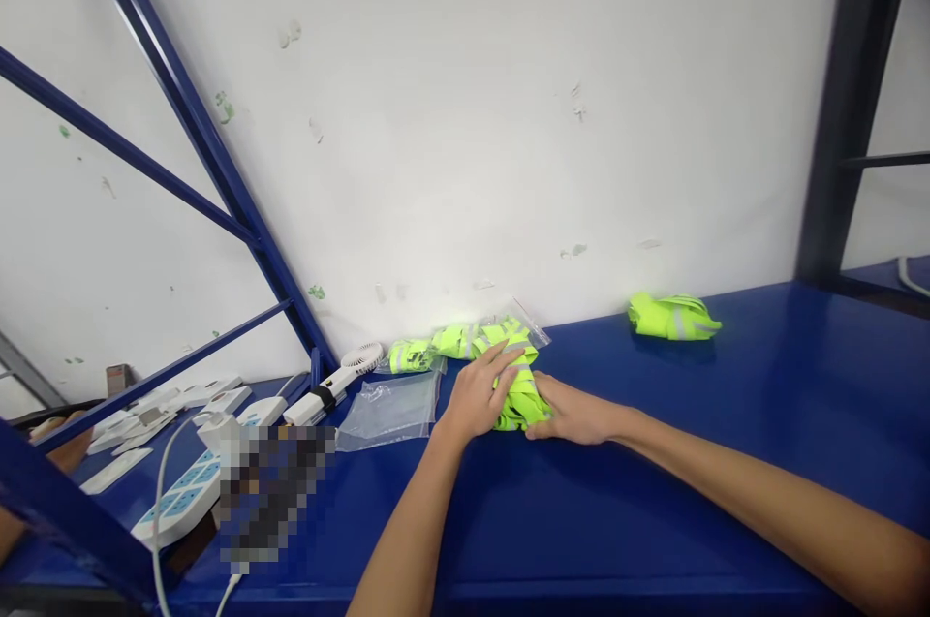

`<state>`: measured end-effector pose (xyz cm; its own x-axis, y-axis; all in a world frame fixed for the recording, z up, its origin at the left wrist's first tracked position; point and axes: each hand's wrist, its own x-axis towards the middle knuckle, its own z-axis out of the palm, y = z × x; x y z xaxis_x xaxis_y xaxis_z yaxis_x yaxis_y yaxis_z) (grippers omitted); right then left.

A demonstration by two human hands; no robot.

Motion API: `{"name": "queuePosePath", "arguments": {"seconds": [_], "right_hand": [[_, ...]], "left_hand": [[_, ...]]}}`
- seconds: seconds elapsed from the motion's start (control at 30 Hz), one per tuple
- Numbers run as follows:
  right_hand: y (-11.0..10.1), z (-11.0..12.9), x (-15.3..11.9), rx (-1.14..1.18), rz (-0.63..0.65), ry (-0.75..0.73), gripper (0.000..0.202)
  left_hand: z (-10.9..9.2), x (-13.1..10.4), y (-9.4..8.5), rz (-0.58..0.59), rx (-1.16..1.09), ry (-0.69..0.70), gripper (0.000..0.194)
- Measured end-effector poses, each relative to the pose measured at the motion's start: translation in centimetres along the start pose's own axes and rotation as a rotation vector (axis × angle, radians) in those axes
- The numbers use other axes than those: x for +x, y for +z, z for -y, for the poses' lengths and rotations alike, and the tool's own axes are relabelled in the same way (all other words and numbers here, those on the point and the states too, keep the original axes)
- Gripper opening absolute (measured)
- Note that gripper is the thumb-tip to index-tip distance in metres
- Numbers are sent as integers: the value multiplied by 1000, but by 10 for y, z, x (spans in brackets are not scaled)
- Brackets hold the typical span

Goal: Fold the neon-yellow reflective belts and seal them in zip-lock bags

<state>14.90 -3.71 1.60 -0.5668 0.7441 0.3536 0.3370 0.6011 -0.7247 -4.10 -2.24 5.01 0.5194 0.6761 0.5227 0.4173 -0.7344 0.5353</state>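
Observation:
A bright yellow-green bundle with silver reflective strips (519, 394) lies on the blue shelf (654, 501), between my two hands. My left hand (480, 392) rests on its upper left side with fingers spread. At the bundle's lower right, my right hand (573, 412) is wrapped round its edge, the thumb near the shelf. Just behind are more yellow-green pieces in clear plastic (454, 340), against the wall. An empty-looking clear plastic bag (388, 409) lies flat to the left. Another yellow-green bundle (674, 318) sits apart at the back right.
A small white fan (361, 357) lies left of the bag. Farther left are a white power strip (181, 501) with cables and several white items. Blue metal posts (251, 220) stand at left, a dark post (835, 133) at right.

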Motion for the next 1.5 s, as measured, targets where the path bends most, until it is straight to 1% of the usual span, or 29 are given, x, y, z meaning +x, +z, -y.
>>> {"name": "queuePosePath", "arguments": {"seconds": [0.1, 0.2, 0.3, 0.4, 0.47, 0.57, 0.63, 0.7, 0.77, 0.87, 0.93, 1.0, 1.07, 1.13, 1.2, 1.27, 1.37, 1.43, 1.5], "right_hand": [[6, -1, -4, -173, 18, 30, 22], [15, -8, -4, -363, -61, 67, 10], [19, -14, 0, -472, -128, 74, 9], [18, -19, 5, -550, -180, 102, 12], [18, -22, 5, -576, -193, 74, 15], [18, -29, 2, -597, -194, -32, 20], [18, -31, 0, -621, -180, -105, 21], [16, -29, -1, -638, -151, -185, 19], [14, -23, -2, -656, -135, -264, 20], [10, -16, -1, -681, -150, -375, 30], [9, -14, -1, -689, -203, -432, 41], [7, -13, -1, -699, -268, -459, 50], [4, -13, -3, -704, -290, -446, 54], [-1, -9, -6, -675, -256, -388, 52], [-8, -4, -9, -603, -190, -293, 43], [-15, 2, -12, -512, -113, -198, 34], [-23, 6, -13, -388, -47, -126, 37], [-23, 3, -12, -330, -55, -134, 36], [-22, -2, -10, -281, -94, -156, 35]], "left_hand": [[6, -2, 2, 11, 71, -70, 38], [15, -2, 7, 17, 230, -203, 44], [23, 2, 9, 61, 337, -265, 48], [27, 9, 9, 92, 354, -302, 48], [29, 14, 7, 139, 314, -336, 46], [30, 18, 3, 240, 243, -374, 45], [30, 17, 1, 309, 168, -398, 48], [27, 13, -2, 367, 40, -410, 54], [23, 7, -5, 400, -98, -385, 57], [14, -3, -5, 426, -271, -317, 56], [11, -7, -1, 375, -345, -262, 59], [11, -8, 7, 263, -384, -210, 61], [14, -7, 18, 152, -401, -209, 61], [18, -6, 29, 74, -407, -258, 57], [21, -4, 38, 1, -378, -306, 49], [21, -4, 43, -64, -294, -341, 43], [16, -4, 44, -89, -120, -361, 40], [11, -5, 43, -86, -26, -335, 38], [8, -6, 43, -105, 39, -303, 35]]}}
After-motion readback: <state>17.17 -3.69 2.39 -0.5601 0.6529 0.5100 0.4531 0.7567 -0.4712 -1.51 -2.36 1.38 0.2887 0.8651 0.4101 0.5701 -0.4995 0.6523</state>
